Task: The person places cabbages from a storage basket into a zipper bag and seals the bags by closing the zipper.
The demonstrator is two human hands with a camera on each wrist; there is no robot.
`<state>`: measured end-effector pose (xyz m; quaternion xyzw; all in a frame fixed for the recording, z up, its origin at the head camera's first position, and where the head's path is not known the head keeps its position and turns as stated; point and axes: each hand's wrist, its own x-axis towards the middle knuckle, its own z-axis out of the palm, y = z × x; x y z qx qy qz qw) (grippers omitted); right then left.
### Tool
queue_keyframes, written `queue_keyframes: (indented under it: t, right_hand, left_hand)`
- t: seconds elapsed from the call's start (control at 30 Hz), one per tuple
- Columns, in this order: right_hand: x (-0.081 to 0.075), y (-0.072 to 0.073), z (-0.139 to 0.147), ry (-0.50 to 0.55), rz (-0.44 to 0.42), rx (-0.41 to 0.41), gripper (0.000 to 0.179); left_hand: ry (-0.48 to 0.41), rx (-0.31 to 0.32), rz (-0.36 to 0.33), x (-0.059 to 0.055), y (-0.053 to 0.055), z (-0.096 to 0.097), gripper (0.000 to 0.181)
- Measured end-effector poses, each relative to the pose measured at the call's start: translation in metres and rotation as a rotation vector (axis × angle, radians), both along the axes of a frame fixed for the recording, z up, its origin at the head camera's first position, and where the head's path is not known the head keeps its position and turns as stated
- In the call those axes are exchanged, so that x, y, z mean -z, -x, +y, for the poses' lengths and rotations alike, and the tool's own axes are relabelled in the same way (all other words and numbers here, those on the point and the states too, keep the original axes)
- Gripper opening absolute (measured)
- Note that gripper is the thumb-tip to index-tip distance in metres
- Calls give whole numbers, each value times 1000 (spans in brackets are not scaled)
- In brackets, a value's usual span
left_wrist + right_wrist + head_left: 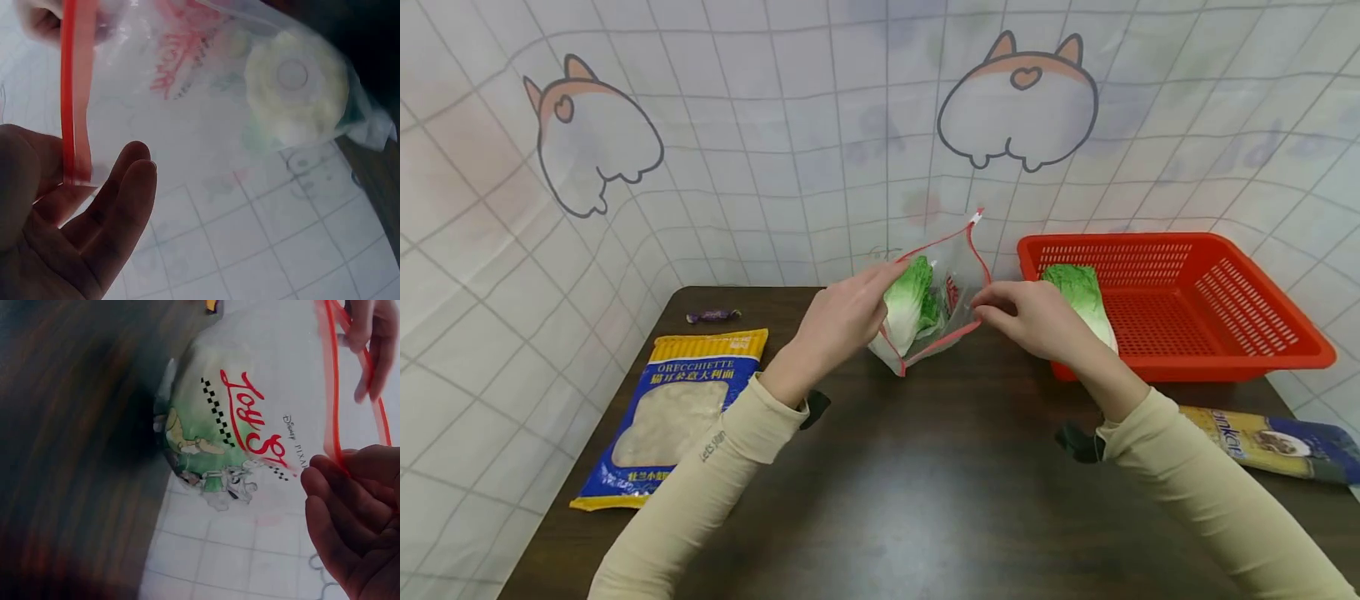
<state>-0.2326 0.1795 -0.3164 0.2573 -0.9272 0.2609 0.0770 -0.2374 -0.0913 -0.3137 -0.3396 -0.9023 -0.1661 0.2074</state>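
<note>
A clear zip bag [957,329] with red zipper edging gapes at the mouth near the back of the table. Inside it lies a green-and-white napa cabbage [904,308], its pale round base [297,87] showing through the plastic in the left wrist view. My left hand [844,310] pinches the left side of the mouth by the red edging. Opposite, my right hand [1028,315] pinches the right side between thumb and fingers. Red "Toy St..." lettering [250,419] marks the bag in the right wrist view. The white slider [976,217] sits at the mouth's far corner.
A red plastic basket [1217,364] stands at the back right, another napa cabbage [1075,287] at its left end. A yellow pasta package [1262,440] lies before it. On the left are a blue-and-yellow orecchiette bag [673,425] and a purple-wrapped candy [712,316]. A patterned curtain [820,125] hangs behind.
</note>
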Motion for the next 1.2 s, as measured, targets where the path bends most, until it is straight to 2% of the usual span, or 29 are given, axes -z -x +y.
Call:
queue_keyframes:
  t: [0.07, 0.13, 0.27, 0.4, 0.5, 0.7, 0.93, 1.2]
  right_hand:
    - [6, 0, 4, -4, -39, 16, 18]
    - [12, -1, 7, 16, -41, 29, 17]
    - [22, -10, 8, 64, 42, 53, 16]
    - [31, -23, 6, 138, 119, 108, 22]
    - [35, -31, 4, 190, 122, 150, 25]
    - [39, -41, 5, 216, 91, 156, 30]
    - [42, -49, 12, 244, 30, 80, 41]
    - [41, -51, 17, 224, -8, 44, 48]
  left_hand:
    - [9, -3, -49, 4, -2, 4, 53]
    - [-12, 9, -76, 8, -4, 7, 54]
    - [-93, 66, -86, 17, -8, 13, 56]
    - [-254, 123, -52, 31, -9, 19, 57]
    - [-392, 144, -43, 41, -10, 22, 56]
    - [-567, 105, -73, 53, -14, 21, 52]
    - [-625, 106, -127, 51, -18, 15, 45]
    - [-633, 112, -137, 48, -20, 14, 40]
